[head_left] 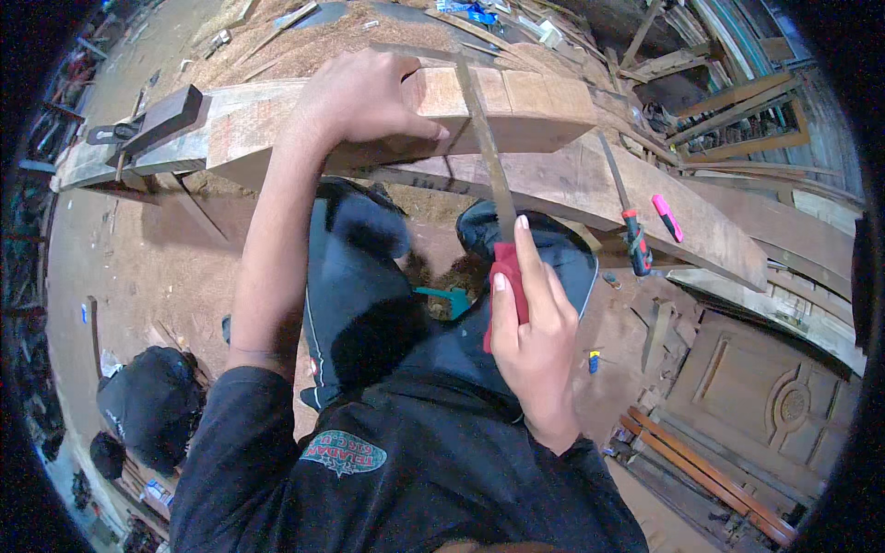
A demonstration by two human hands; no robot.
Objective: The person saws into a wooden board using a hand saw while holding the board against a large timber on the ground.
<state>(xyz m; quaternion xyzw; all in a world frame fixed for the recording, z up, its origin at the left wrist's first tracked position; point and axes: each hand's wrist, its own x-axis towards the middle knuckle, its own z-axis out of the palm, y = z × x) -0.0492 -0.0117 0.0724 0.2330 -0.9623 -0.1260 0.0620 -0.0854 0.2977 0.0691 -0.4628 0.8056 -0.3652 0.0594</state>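
Note:
A thick pale wooden block [544,97] lies on a long plank across the top of the view. My left hand [364,101] grips this block, with the fingers over its top and the thumb against its near side. In my right hand [535,323] is a long, narrow-bladed tool [493,166], like a saw or a file, held by its red handle. The index finger stretches along the handle. Its blade crosses the top of the block, just right of my left thumb, and slants up and away. Blade teeth are too fine to make out.
On the plank [728,249] at right lie a slim tool with a red-and-black handle [636,244] and a pink marker [666,218]. A dark hand plane [166,120] sits at left. A carved wooden panel [765,396] lies lower right. Sawdust and offcuts cover the far ground.

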